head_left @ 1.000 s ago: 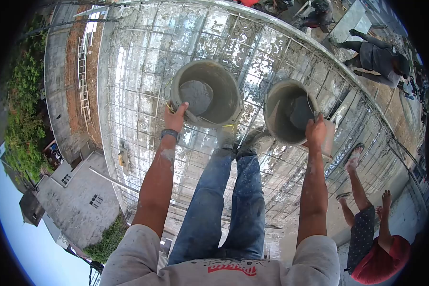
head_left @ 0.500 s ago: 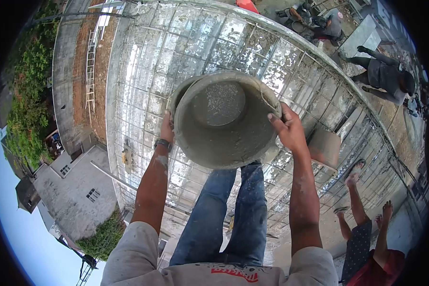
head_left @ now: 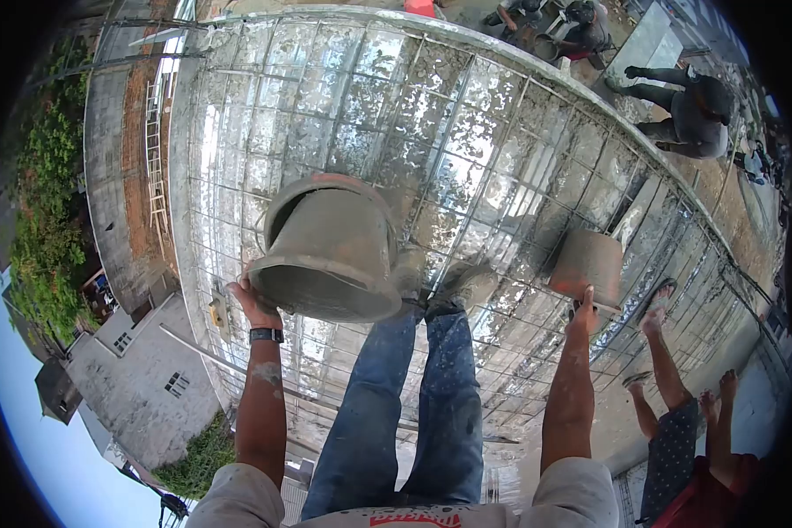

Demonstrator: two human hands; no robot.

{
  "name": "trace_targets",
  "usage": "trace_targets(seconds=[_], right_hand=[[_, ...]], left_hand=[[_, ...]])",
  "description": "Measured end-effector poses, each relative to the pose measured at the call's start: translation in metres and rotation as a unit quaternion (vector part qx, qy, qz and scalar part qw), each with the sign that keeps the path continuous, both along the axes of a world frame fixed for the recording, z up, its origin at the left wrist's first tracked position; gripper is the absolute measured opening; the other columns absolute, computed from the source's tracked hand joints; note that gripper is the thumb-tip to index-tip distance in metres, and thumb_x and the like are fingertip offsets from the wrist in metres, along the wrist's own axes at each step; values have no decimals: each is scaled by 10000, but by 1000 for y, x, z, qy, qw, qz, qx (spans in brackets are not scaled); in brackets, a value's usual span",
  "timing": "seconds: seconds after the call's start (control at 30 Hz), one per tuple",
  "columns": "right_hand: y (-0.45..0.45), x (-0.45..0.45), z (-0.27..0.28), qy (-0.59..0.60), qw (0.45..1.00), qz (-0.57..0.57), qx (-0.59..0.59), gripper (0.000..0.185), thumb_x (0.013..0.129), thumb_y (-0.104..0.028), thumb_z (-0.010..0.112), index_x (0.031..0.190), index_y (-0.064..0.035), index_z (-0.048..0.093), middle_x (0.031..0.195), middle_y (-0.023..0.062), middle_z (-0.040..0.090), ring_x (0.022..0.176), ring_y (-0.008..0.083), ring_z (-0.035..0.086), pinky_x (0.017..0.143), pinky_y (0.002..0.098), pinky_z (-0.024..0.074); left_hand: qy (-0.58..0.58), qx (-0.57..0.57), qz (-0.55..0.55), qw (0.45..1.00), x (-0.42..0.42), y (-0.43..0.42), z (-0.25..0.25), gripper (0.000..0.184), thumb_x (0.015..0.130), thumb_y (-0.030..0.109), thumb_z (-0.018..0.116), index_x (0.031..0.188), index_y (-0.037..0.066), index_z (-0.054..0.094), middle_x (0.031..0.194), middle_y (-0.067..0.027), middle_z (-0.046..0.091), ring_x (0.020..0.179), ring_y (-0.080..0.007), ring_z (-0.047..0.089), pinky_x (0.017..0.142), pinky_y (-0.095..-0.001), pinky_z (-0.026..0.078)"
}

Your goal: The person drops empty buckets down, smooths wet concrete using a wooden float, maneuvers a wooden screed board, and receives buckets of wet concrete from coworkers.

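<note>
A grey, mortar-coated bucket lies tilted below me, its mouth toward my feet. A second bucket rim shows around its far end. My left hand, with a dark watch on its wrist, is at the near left rim; its fingers are spread, some partly hidden by the bucket. Far to the right, my right hand has its fingers stretched out with nothing seen in them. It overlaps the lower rim of a reddish, cement-smeared bucket; contact cannot be told.
A steel bar grid over shiny decking surrounds my boots. One person's bare legs stand at the right. Beyond the curved edge, a person in dark clothes and others work lower down. A ladder leans at left.
My hands have moved apart from holding the bucket between them. The bucket has dropped lower and left and turned its mouth toward my feet. My right hand has moved right toward the reddish bucket.
</note>
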State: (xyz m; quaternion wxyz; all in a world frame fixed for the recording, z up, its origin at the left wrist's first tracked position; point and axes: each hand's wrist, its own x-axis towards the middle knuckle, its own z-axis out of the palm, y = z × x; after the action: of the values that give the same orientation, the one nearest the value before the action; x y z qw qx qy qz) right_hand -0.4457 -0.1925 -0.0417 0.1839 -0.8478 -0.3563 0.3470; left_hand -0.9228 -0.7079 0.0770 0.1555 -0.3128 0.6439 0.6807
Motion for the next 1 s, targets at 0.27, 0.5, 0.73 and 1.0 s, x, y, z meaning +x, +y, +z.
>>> trace_targets(seconds=[0.27, 0.5, 0.73, 1.0], right_hand=[[21, -73, 61, 50, 998, 32, 3, 537, 846, -147, 758, 1274, 102, 550, 1229, 193, 646, 1055, 319, 651, 918, 403, 509], [-125, -147, 136, 306, 941, 140, -24, 374, 887, -17, 691, 1212, 63, 524, 1096, 110, 641, 887, 177, 630, 772, 301, 542], [-138, -206, 115, 290, 935, 204, -19, 349, 909, -35, 676, 1211, 67, 533, 1091, 120, 647, 910, 176, 632, 798, 314, 545], [-186, -289, 205, 359, 903, 235, -38, 353, 911, -38, 687, 1208, 85, 540, 1095, 129, 647, 934, 170, 627, 790, 300, 547]], left_hand=[[126, -212, -278, 929, 17, -20, -3, 431, 917, 348, 685, 1190, 33, 576, 1143, -85, 628, 1013, -152, 593, 821, -292, 488], [239, -394, -608, 646, 111, 142, 47, 594, 736, 199, 785, 1254, 50, 537, 1241, -171, 539, 1151, -388, 544, 942, -467, 477], [238, -410, -479, 739, 102, 138, 16, 287, 770, 106, 750, 982, 47, 565, 1090, -165, 563, 991, -376, 572, 820, -454, 484], [176, -506, -435, 724, 56, 64, 55, 199, 856, 202, 705, 896, 66, 565, 821, -177, 610, 764, -413, 620, 648, -497, 479]])
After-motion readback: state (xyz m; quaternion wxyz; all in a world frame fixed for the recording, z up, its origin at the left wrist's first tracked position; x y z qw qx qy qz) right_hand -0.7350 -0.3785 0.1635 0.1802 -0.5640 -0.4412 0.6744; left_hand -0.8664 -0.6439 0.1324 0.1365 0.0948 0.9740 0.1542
